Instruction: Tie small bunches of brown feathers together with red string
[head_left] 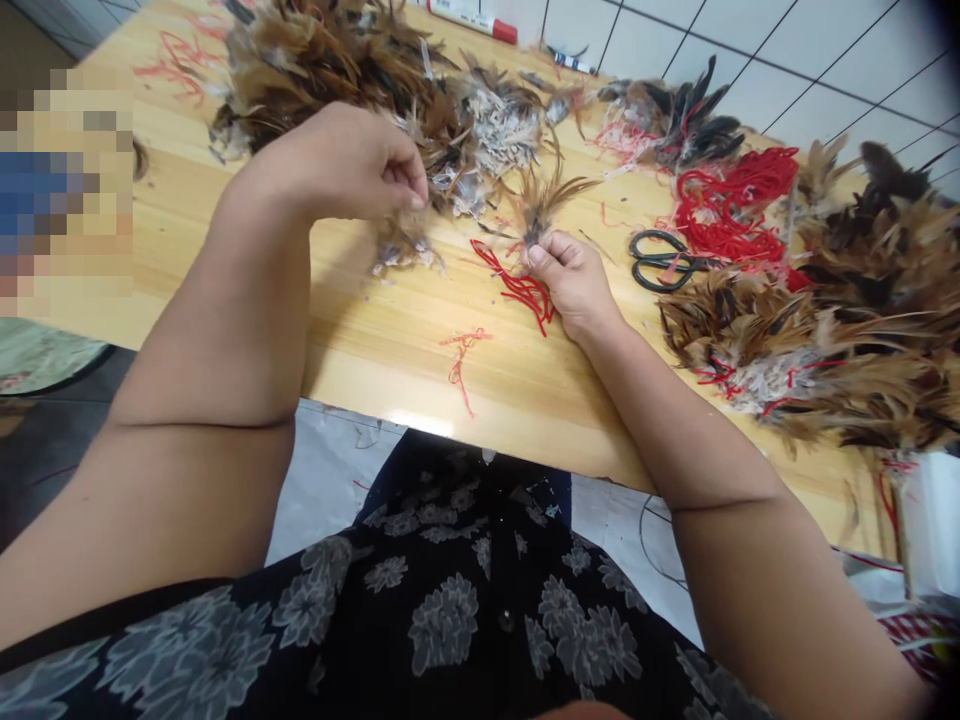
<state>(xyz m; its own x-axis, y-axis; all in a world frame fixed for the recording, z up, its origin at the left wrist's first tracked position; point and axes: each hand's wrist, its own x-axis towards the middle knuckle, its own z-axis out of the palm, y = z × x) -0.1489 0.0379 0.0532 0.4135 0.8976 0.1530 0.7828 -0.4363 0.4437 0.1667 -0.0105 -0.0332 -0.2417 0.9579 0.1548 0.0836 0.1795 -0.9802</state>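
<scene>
Between the thumb and fingers of my right hand (574, 280) is pinched a small bunch of brown feathers (549, 205), tips pointing away from me. Short red cords (525, 290) lie on the table against that hand. My left hand (367, 165) hovers with thumb and fingertips pressed together; whatever they hold, if anything, is too small to make out. Just below it on the wood sits some loose grey fluff (409, 250). Behind the left hand spreads a big heap of brown feathers (330, 65), with pale quill ends (499, 125) at its right side.
Black-handled scissors (660, 262) lie to the right, beside a tangle of red cord (739, 200). Tied feather bunches (787, 370) pile up at the right edge. Dark feathers (675, 115) and a red-capped marker (476, 20) are near the tiled wall (705, 45). A thin pinkish string (459, 365) lies in front.
</scene>
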